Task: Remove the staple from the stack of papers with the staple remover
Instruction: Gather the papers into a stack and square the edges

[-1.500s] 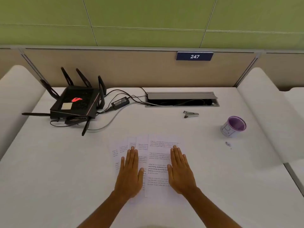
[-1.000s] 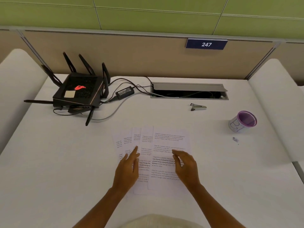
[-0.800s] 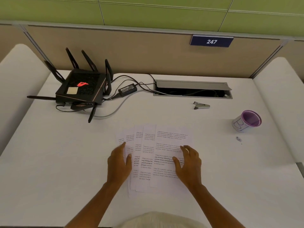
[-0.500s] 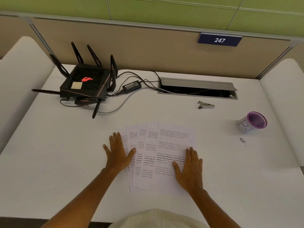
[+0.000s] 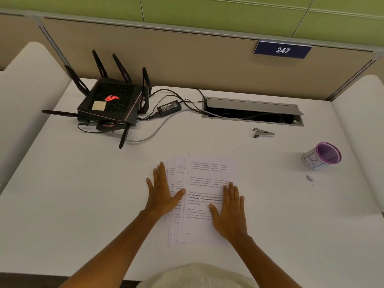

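Several printed sheets of paper [image 5: 209,173] lie fanned out on the white desk in front of me. My left hand [image 5: 162,192] rests flat on the left edge of the fan, fingers spread. My right hand [image 5: 229,210] lies flat on the lower right of the top sheet. A small metal staple remover [image 5: 263,133] sits apart on the desk at the far right, near the cable box. No staple is visible in the sheets. A tiny dark speck [image 5: 309,178] lies on the desk below the cup.
A black router [image 5: 110,102] with antennas and its power adapter [image 5: 169,108] and cables occupy the far left. An open grey cable box [image 5: 252,111] is set into the desk at the back. A purple-rimmed cup [image 5: 321,155] stands at the right.
My hands have moved apart from the middle of the sheets to their outer edges. The fanned sheets have been pushed closer together.
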`<control>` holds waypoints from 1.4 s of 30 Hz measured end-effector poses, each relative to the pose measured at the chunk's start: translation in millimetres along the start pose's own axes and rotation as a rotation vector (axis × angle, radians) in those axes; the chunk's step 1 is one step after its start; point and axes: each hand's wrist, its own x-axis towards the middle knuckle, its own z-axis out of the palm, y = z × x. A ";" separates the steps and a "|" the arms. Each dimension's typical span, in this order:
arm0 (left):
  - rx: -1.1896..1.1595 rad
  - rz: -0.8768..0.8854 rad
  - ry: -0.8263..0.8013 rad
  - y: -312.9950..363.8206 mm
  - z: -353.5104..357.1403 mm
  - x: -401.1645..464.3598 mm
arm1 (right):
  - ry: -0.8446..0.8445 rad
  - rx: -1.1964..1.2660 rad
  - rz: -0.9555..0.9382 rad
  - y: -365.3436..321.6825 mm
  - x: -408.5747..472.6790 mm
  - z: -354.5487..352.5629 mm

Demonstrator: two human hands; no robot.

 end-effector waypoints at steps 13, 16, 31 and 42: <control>0.051 0.028 -0.026 1.3 2.0 -3.4 | -0.095 0.012 -0.082 -28.6 -0.8 10.5; 0.033 0.025 -0.022 4.3 -0.6 -5.0 | -0.115 -0.031 -0.097 -27.1 -1.2 10.7; -0.417 -0.063 0.140 34.6 4.0 -38.2 | -0.138 0.006 -0.153 -16.9 0.4 12.2; -0.626 -0.174 0.171 46.9 -10.7 -63.0 | 0.047 0.856 0.219 9.2 10.0 -40.8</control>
